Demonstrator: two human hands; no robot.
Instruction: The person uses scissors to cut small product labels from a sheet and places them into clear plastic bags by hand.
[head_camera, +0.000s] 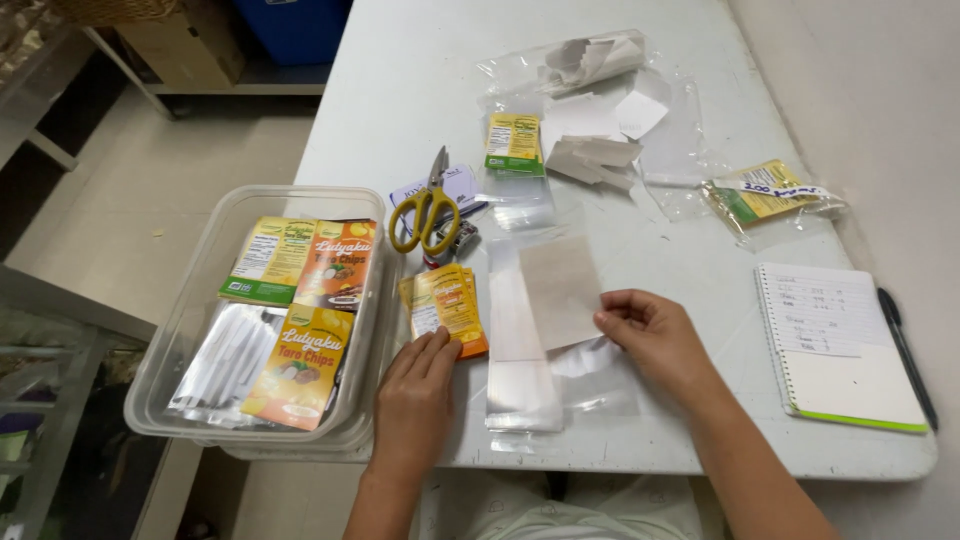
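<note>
one view only, head-worn camera; we look steeply down and forward from above seated person's lap. near: white bench (640, 270) fills most of frame, forearms enter from bottom edge. left side we see floor beyond bench edge, with clear plastic tub (180, 350) hanging over that edge. far end of bench runs out top of frame. no second view, so nothing shared.
</note>
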